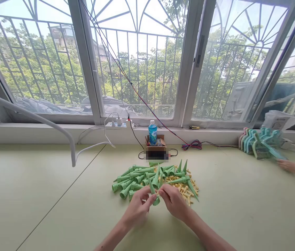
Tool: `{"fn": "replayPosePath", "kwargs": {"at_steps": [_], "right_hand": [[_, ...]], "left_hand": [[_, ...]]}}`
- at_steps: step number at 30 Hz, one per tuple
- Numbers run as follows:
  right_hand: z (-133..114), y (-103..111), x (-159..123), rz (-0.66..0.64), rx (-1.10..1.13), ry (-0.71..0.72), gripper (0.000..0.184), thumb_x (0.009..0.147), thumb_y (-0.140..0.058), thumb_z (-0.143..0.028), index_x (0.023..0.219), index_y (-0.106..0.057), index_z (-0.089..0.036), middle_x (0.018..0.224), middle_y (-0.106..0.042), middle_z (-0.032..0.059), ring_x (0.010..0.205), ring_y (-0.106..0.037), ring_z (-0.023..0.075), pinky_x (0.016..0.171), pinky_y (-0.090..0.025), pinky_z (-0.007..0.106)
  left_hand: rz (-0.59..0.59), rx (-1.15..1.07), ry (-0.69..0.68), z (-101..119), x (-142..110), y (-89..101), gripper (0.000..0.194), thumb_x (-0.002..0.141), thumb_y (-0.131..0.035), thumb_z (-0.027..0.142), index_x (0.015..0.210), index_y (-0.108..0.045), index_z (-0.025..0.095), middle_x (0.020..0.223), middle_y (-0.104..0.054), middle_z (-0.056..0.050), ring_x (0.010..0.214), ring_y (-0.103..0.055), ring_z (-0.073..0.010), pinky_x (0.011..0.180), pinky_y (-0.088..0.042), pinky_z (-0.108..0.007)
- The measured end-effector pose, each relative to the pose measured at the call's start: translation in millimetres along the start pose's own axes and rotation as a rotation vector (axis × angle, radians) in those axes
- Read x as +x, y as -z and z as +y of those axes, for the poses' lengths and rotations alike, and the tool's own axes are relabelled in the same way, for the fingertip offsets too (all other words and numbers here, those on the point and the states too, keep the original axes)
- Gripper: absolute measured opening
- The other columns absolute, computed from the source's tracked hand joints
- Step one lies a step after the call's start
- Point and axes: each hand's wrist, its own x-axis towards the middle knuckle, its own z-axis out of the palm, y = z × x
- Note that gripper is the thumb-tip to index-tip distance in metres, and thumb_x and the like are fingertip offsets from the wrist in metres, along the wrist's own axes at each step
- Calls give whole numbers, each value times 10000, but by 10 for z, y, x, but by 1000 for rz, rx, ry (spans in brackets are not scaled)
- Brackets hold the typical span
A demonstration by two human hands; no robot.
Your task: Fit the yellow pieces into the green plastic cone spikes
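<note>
My left hand (140, 204) is closed around a green plastic cone-shaped spike (156, 201), its point tilted up and its wide collar low. Against the side of that spike, my right hand (173, 201) pinches a small yellow plastic peg, mostly hidden by the fingertips. Just beyond both hands lies a heap of similar green spikes (126, 184), most on their sides and a few standing point up. Loose yellow pegs (186, 194) are scattered on the right of the heap, partly under the spikes.
A small cardboard box (162, 140) with a blue bottle (152, 133) stands behind the heap. Bundled wires (192, 144) lie beside it. At right, another person's hand (288, 165) touches pastel clothes hangers (259, 143). A white bent tube (69, 139) overhangs the table's left.
</note>
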Motion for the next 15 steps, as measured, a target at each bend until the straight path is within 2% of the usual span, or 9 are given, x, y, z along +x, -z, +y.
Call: {"fn": "replayPosePath", "kwargs": {"at_steps": [3,8,11,15], "right_hand": [[22,-9,-5,-17,-29,-10,352,1028,-340,-319,705,-417,-201,635,-483,-18,544,-398,115,548,-291,229],[26,-18,-2,-12,-53,-32,355,1026,-348,-323,698,-404,-201,619,-466,-25,533,-379,113,537,-281,231],[12,-23,11,31,-40,-41,341,1022,-363,-323,713,-435,-199,622,-473,-28,544,-395,114,550,-300,229],[14,-27,18,135,-17,-44,321,1023,-367,-322,755,-490,-196,634,-493,-25,550,-425,115,555,-322,222]], "left_hand": [[48,121,-83,15,-17,-1,269,916,-546,408,987,-688,191,874,-539,-42,624,-469,-113,515,-435,-198],[87,216,-133,12,-28,-24,209,919,-546,351,864,-681,202,937,-546,-44,618,-476,-106,550,-446,-215],[123,191,-113,5,-22,-40,217,925,-532,387,923,-656,209,1024,-563,-54,617,-490,-101,545,-454,-216],[182,45,10,-34,7,-43,342,884,-572,484,1103,-575,221,1058,-578,-58,535,-473,-74,445,-414,-193]]}}
